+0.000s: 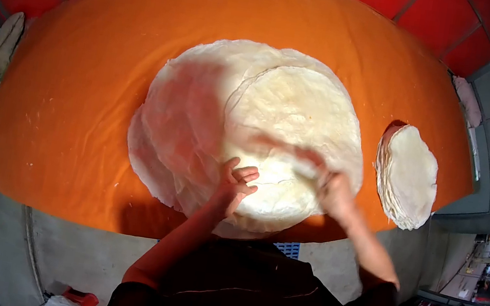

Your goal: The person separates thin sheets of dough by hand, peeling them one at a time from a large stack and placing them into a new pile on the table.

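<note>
Fingers [246, 174] on thin sheets [293, 112], orange cloth [84, 95].

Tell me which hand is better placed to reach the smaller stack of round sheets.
Probably the right hand: it lies nearer the smaller stack, while the left hand rests on the big pile.

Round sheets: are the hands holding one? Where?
Left hand lies flat on the near edge of the top sheet, gripping nothing. Right hand, beside it, is too blurred to tell.

On table [72, 113]: big sheet pile [201, 107] centre, left hand [236, 185], right hand [334, 191] atop near edge; smaller stack [411, 176] right.
</note>
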Motion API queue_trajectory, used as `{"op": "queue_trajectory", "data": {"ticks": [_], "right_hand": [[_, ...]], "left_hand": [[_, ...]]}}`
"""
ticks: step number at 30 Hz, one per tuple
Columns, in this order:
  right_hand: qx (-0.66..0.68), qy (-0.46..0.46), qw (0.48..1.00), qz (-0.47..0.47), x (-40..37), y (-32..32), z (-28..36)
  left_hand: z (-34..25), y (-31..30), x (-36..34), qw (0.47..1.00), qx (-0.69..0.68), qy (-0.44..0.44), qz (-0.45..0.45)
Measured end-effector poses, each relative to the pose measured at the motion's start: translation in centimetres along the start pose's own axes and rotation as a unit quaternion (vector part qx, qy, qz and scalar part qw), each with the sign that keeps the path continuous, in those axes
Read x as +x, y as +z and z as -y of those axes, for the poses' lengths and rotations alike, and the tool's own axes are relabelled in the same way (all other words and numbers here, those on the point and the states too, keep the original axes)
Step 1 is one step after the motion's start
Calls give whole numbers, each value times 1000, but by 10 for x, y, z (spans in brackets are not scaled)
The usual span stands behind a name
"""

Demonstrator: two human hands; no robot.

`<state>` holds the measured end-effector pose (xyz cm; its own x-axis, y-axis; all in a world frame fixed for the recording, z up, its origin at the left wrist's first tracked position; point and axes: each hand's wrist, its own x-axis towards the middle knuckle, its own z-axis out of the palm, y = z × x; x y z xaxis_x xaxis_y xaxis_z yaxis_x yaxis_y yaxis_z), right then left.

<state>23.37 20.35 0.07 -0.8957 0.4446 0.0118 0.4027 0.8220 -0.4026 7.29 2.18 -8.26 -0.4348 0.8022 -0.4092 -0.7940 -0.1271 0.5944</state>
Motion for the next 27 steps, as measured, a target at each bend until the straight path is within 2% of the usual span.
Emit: {"op": "queue_trajectory", "data": {"ticks": [1, 2, 4, 7, 8, 10, 12, 13, 15, 17, 18, 21, 22, 25, 26, 27], "right_hand": [[6, 27, 1000, 0, 15, -32, -6], [-29, 44, 997, -51, 38, -76, -2], [-77, 22, 984, -161, 74, -150, 18], [-74, -117, 958, -253, 100, -210, 66], [-131, -150, 942, -271, 103, -211, 74], [-241, -210, 899, -301, 108, -206, 86], [-336, -148, 891, -267, 106, -165, 91], [-295, -232, 882, -286, 110, -138, 81], [-225, -228, 932, -168, 112, -74, 52], [-200, -199, 954, -97, 113, -14, 20], [-240, -59, 957, 149, 116, -19, 24], [-109, -152, 982, -35, 108, -19, 4], [-126, -139, 981, -55, 103, -22, -1], [-134, -185, 969, -99, 74, -1, -21], [-148, -142, 978, -40, 60, 6, -24], [-150, -157, 974, -71, 51, 16, -28]], "left_hand": [[0, 0, -1, 1000, 7, 4, 1], [-1, 0, -2, 1000, 14, 6, 2], [4, -12, -2, 999, 29, 29, 17], [-3, -29, -7, 968, 229, 69, -80], [-13, -30, -12, 944, 301, 103, -91], [-21, -28, -20, 937, 299, 136, -122], [-38, -9, -34, 936, 288, 158, -130], [-42, -3, -32, 952, 251, 147, -92], [-46, 5, -26, 977, 174, 123, -18], [-29, -1, 9, 1000, -1, 27, 12], [-26, -1, 20, 995, -88, -22, 27], [-25, 5, 33, 984, -148, -99, 2], [-26, 8, 33, 983, -144, -111, -2], [-38, 28, 30, 985, 4, -162, -65], [-37, 28, 31, 986, 7, -156, -59], [-36, 27, 31, 987, 8, -151, -55]]}}
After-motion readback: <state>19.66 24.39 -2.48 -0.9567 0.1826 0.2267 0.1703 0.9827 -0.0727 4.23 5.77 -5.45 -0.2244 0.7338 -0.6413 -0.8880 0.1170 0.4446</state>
